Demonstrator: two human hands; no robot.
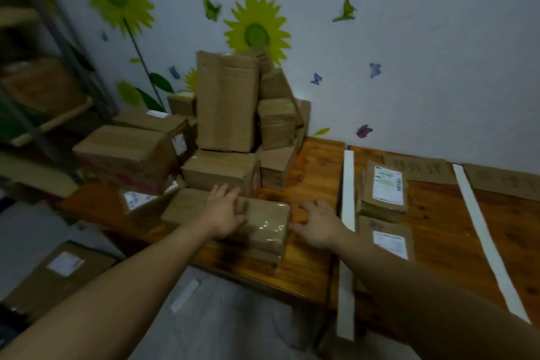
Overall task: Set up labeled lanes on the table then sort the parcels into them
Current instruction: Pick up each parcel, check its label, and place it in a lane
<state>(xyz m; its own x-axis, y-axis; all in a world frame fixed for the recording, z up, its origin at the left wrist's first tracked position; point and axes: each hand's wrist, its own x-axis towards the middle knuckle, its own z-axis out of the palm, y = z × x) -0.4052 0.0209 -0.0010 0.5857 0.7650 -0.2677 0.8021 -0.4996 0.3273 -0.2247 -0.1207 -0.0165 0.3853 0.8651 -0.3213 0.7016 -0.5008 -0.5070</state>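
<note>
Along the far left corner of the wooden bench (315, 161), against the wall (409, 52), we see a heap of brown cardboard parcels (222, 169), with the tallest box (226, 102) standing upright on top.

Nearer the front edge lies a flat parcel (263, 222) wrapped in shiny clear tape. We can read no writing on it.

To its right, two white strips (347, 184) (482, 231) run from the far edge towards the front edge and mark off lanes. At the far edge two cardboard signs (420, 168) (502, 181) lie flat, one at the head of each lane. Both carry handwritten characters too blurred for us to read.

Between the strips sit two labelled parcels (387, 184) (390, 240), one behind the other. Each shows a white printed shipping label whose text is too small to make out.

We see the left hand (223, 213) lying on top of the flat parcel, its fingers (230, 194) straight and spread, gripping nothing. The right hand (317, 223) hovers just beside the parcel's right end, over bare wood. Its fingers (314, 204) are loosely spread and hold nothing, and its thumb is at the parcel's corner. Whether the thumb touches the parcel we cannot tell.
</note>
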